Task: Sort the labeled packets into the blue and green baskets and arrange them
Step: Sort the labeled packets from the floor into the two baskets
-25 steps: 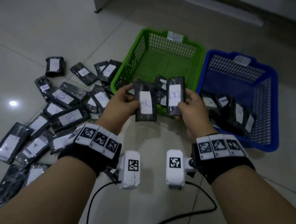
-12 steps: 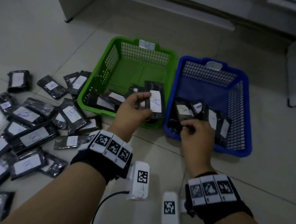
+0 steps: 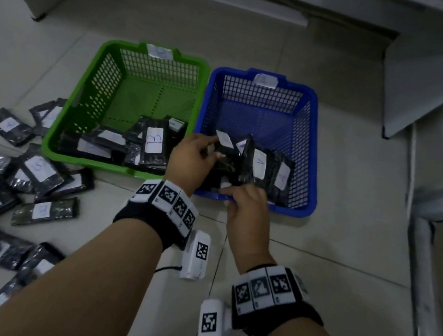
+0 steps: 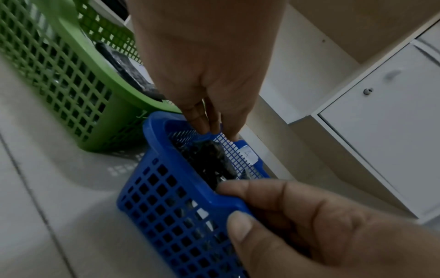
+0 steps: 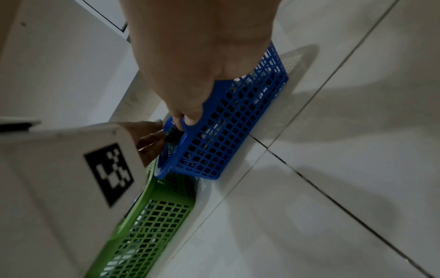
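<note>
Dim rm w/ pale tiled floor, dark grout, prob. white cabinets along wall.

Left hand fingers curled, pinching; right hand fingers curled, thumb gripping.

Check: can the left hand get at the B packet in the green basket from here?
Probably yes. The left hand is holding a packet in the blue basket; the B packet lies uncovered just beside it, though the hand must let go first.

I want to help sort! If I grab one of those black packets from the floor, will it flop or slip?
Probably a bit floppy: the black packets look like thin crinkled plastic. Their shiny film may be slippery, so pinch firmly. They seem light, since the left hand holds one by its fingertips.
</note>
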Motion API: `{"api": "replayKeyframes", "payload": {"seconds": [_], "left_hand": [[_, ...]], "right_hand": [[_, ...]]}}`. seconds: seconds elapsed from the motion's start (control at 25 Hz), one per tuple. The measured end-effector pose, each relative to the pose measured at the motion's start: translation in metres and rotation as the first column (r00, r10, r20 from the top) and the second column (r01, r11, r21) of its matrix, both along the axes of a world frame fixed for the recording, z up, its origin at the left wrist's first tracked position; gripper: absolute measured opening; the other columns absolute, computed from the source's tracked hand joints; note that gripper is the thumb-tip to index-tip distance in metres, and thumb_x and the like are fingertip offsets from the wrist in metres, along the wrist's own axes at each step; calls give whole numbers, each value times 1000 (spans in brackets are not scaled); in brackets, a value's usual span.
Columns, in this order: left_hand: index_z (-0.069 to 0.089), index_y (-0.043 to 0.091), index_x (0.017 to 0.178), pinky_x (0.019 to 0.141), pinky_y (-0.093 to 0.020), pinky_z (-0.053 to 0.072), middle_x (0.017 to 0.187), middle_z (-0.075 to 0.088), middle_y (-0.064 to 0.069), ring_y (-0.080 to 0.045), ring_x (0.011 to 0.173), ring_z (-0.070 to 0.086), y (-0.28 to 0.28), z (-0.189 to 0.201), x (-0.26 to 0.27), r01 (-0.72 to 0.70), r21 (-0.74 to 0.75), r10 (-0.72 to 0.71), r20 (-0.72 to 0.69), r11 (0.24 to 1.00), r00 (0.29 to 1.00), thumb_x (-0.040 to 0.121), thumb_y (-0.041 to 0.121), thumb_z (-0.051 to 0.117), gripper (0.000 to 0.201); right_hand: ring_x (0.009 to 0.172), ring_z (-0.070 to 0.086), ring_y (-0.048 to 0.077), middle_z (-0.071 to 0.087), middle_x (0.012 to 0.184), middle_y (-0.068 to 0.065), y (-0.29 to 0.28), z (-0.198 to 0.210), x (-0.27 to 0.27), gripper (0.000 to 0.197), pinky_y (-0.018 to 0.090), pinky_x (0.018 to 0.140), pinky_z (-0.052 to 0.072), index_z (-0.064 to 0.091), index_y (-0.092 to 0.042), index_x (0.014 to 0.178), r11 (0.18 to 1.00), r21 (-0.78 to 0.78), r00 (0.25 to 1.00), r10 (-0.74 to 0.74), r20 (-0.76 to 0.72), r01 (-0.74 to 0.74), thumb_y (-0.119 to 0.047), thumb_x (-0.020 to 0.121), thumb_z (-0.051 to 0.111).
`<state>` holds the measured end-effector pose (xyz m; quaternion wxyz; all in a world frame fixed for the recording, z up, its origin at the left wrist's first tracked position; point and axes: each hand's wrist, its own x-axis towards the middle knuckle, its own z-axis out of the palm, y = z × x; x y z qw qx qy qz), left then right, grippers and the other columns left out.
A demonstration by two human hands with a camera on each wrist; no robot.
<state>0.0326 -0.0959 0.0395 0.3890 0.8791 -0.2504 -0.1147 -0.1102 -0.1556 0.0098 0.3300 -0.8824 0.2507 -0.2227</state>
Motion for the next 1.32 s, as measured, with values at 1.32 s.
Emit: {"api": "replayKeyframes", "payload": {"seconds": [1.32], "left_hand": [[60, 36, 111, 99, -39, 20, 114, 59, 14, -20, 114, 41, 393, -44, 57, 48, 591, -108, 67, 806, 992, 68, 51, 69, 47]], "right_hand": [[87, 54, 21, 54, 89, -1, 261, -24, 103, 47, 35, 71, 46, 43, -19, 89, 905, 357, 696, 411, -588, -231, -33, 66, 82]]}}
